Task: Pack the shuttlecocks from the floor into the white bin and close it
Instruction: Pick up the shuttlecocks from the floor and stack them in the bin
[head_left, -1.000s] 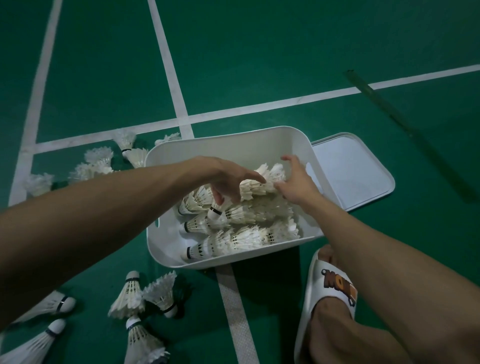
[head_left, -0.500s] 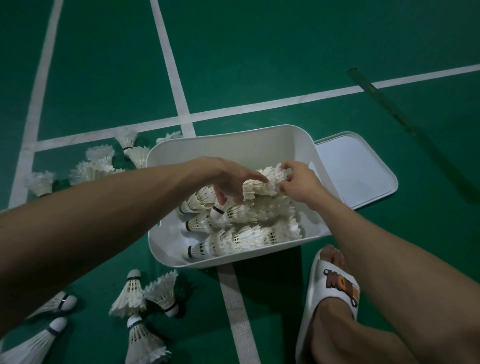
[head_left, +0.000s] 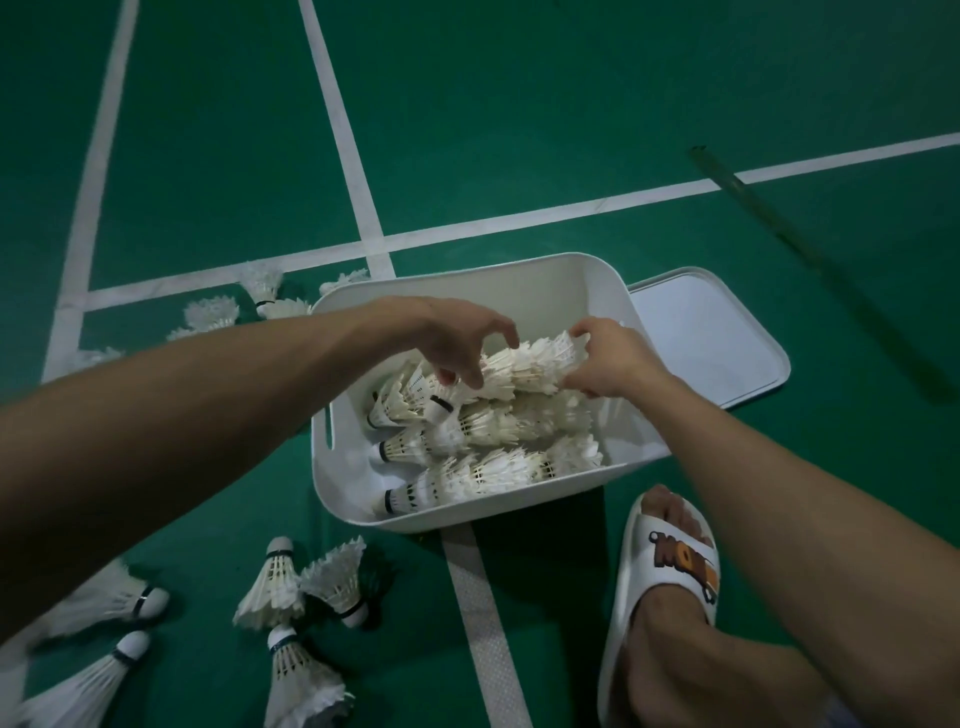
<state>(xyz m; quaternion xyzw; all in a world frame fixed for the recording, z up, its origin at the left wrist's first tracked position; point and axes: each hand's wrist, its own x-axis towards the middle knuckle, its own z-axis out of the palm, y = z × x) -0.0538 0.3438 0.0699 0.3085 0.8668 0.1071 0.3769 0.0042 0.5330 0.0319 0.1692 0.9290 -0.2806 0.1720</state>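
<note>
**Left hand (head_left: 457, 343) and right hand (head_left: 608, 358) gripped one nested row of shuttlecocks (head_left: 530, 364)**

The left hand curled round the row's left end and the right pinched its feathered end, above other rows lying in the white bin (head_left: 467, 286). The lid (head_left: 701, 338) lay flat on the green floor (head_left: 519, 130), just beside the bin's right wall. Loose shuttlecocks (head_left: 332, 577) lay scattered on the floor to the bin's left and near side.
</note>
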